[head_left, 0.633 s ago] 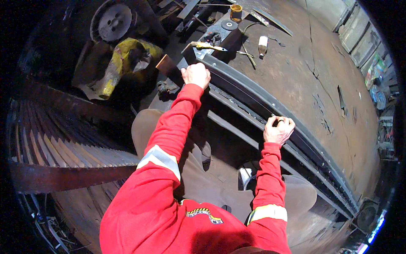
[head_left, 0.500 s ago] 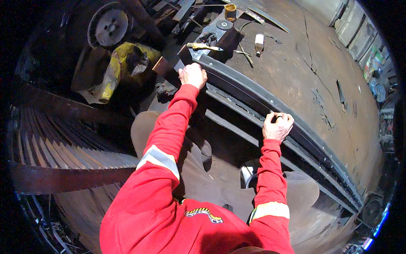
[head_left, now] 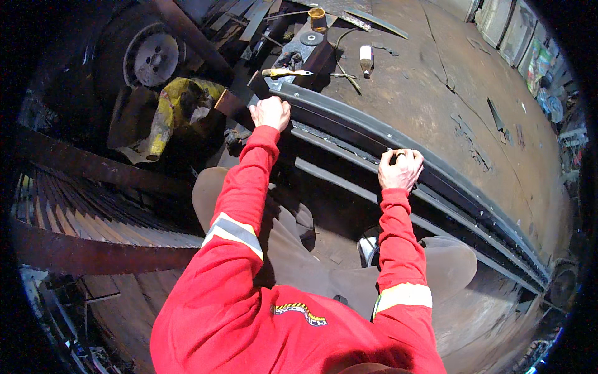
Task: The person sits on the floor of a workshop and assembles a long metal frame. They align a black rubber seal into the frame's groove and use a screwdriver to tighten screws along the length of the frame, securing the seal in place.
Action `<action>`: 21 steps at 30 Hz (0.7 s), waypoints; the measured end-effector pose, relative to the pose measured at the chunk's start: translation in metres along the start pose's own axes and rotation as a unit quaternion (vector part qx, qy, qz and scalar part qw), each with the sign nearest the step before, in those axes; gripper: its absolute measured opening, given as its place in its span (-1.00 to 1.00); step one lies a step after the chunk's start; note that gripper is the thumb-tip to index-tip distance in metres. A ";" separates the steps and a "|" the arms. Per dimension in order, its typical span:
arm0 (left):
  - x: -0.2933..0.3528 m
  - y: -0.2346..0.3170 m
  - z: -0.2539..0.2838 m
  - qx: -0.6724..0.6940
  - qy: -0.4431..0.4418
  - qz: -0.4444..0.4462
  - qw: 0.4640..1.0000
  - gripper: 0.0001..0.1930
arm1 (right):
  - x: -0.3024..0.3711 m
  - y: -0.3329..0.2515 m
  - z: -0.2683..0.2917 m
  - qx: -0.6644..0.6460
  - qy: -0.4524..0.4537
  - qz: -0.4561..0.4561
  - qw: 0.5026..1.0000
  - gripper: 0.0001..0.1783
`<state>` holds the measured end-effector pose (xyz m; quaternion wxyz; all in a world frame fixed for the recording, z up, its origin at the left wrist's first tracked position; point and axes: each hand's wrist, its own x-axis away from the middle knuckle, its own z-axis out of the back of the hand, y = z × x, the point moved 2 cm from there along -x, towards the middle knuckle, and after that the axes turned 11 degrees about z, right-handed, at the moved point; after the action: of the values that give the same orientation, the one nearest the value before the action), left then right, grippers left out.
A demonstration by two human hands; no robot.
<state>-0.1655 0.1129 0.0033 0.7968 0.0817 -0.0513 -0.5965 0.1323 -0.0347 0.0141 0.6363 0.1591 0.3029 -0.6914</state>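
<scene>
A long dark steel beam [head_left: 339, 128] with a raised rim runs slantwise from upper centre to lower right. My left hand [head_left: 271, 113] is closed over it close to its upper left end, fingers curled and fingertips hidden. Farther along, my right hand [head_left: 402, 168] grips the same beam with bent fingers, and something small and dark shows at those fingers. Just beyond the left hand lies a paintbrush [head_left: 286, 73] with a pale handle. A rusty flat piece of metal [head_left: 228, 101] juts out beside the beam's left end.
A narrow steel bar [head_left: 336, 182] lies nearer me, alongside the beam. Beyond are a bottle [head_left: 366, 60], a grinding disc [head_left: 311, 38] and an amber cup [head_left: 317, 19]. At left are a yellow cloth-like bundle [head_left: 163, 124], a wheel [head_left: 152, 55] and stacked metal strips [head_left: 93, 218].
The whole view has shifted slightly, so most things sit a little farther left. Both hands keep about the same places on the beam.
</scene>
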 end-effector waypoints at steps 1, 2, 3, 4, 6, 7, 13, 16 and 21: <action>-0.001 0.000 0.000 -0.004 0.001 -0.005 1.000 -0.71 | 0.000 0.000 0.000 0.001 0.004 -0.001 1.000 -0.85; -0.001 0.000 -0.001 -0.001 0.009 -0.013 1.000 -0.71 | 0.000 0.000 -0.001 0.000 0.003 -0.003 1.000 -0.85; -0.001 0.001 -0.002 0.002 0.016 -0.023 1.000 -0.72 | 0.001 0.001 0.000 0.002 0.001 -0.006 1.000 -0.85; -0.001 0.002 -0.002 0.006 0.022 -0.033 0.999 -0.73 | 0.001 0.001 0.001 0.004 -0.001 -0.008 1.000 -0.85; -0.002 0.004 0.000 0.016 -0.003 -0.018 1.000 -0.74 | 0.002 0.002 0.001 0.006 0.000 -0.010 1.000 -0.85; 0.000 0.009 0.005 0.016 -0.011 -0.008 1.000 -0.75 | 0.002 0.003 0.000 0.007 0.002 -0.006 1.000 -0.85; 0.006 0.019 0.009 -0.084 0.078 -0.078 0.990 -0.82 | 0.001 0.005 -0.003 0.015 -0.005 -0.003 1.000 -0.82; 0.007 0.019 0.010 -0.026 0.030 -0.030 0.999 -0.79 | 0.003 0.010 -0.004 0.003 -0.004 -0.008 1.000 -0.79; -0.004 0.007 0.013 -0.021 -0.033 0.018 0.999 -0.67 | 0.002 0.008 -0.001 -0.011 0.004 -0.008 1.000 -0.79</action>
<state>-0.1623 0.1173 0.0174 0.8066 0.0441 -0.0666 -0.5857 0.1398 -0.0358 0.0099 0.6310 0.1525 0.3147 -0.6926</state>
